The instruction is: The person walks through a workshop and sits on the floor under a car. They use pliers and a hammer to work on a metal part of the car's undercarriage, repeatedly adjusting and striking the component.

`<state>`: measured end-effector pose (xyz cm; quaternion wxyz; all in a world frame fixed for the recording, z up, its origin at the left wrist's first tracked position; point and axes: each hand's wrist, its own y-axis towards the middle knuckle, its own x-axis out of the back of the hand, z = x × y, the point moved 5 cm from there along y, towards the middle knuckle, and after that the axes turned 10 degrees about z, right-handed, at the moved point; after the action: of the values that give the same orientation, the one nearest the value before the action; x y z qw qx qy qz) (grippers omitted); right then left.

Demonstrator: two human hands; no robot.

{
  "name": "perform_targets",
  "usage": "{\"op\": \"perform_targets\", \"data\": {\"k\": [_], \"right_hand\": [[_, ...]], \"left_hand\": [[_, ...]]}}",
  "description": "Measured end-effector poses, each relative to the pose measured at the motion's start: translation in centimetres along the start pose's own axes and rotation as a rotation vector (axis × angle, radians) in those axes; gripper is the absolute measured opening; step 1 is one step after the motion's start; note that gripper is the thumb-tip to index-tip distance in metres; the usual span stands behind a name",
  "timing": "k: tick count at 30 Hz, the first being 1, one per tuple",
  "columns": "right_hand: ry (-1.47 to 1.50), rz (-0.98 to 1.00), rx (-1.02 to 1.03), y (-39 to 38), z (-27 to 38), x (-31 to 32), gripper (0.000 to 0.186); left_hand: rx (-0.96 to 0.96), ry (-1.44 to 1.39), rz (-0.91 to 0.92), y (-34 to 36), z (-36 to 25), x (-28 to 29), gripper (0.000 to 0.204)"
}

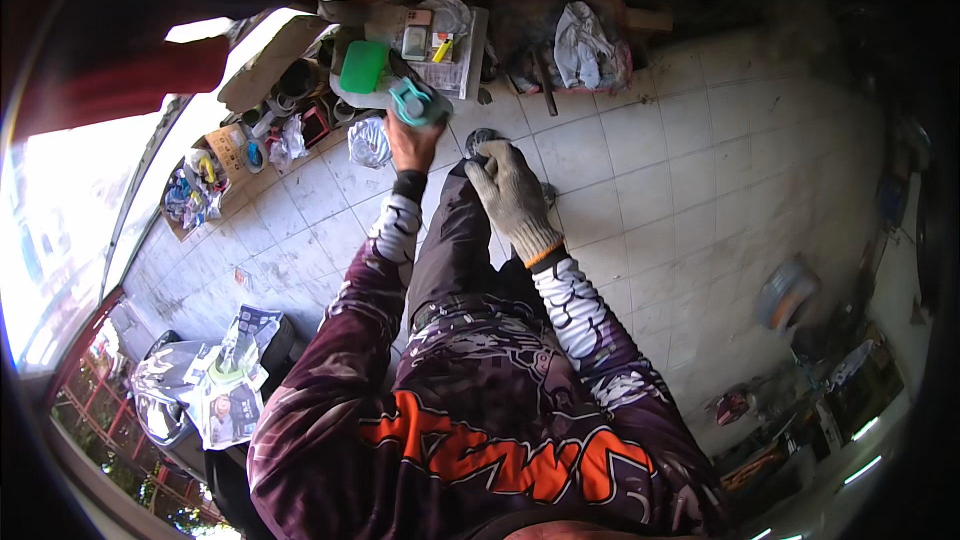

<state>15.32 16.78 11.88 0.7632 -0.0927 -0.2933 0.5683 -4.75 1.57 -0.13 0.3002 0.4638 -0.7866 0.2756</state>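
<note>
My bare left hand is closed around a bottle with a teal lid, held out beyond my knees beside a low table. Motion blurs the bottle's lower part. My right hand wears a grey knitted work glove with an orange cuff edge. Its fingers are bent and close together over my dark trouser leg; anything inside them is hidden. A dark shoe shows just past the gloved fingers.
On the low table lie a green plastic container, a phone and a yellow lighter. A clear plastic bag rests on the tiled floor. Boxes of clutter line the left, and a motorcycle stands behind them.
</note>
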Motion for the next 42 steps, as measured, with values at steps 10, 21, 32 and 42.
{"op": "perform_targets", "data": {"k": [10,21,32,42], "right_hand": [[0.06,-0.018,-0.936,-3.7,-27.8,-8.0,0.034],[0.541,-0.152,-1.229,-11.0,-36.8,-12.6,0.033],[0.103,-0.023,-0.905,10.4,-41.3,-11.5,0.026],[-0.214,-0.287,-0.465,51.6,-60.2,-4.8,0.049]], "left_hand": [[0.37,-0.266,-0.367,34.6,19.7,-11.4,0.106],[0.58,-0.12,-0.398,44.6,26.2,-19.5,0.094],[-0.046,-0.097,0.224,28.5,19.7,-40.0,0.024],[0.465,0.406,0.639,28.6,29.8,-63.4,0.045]]}}
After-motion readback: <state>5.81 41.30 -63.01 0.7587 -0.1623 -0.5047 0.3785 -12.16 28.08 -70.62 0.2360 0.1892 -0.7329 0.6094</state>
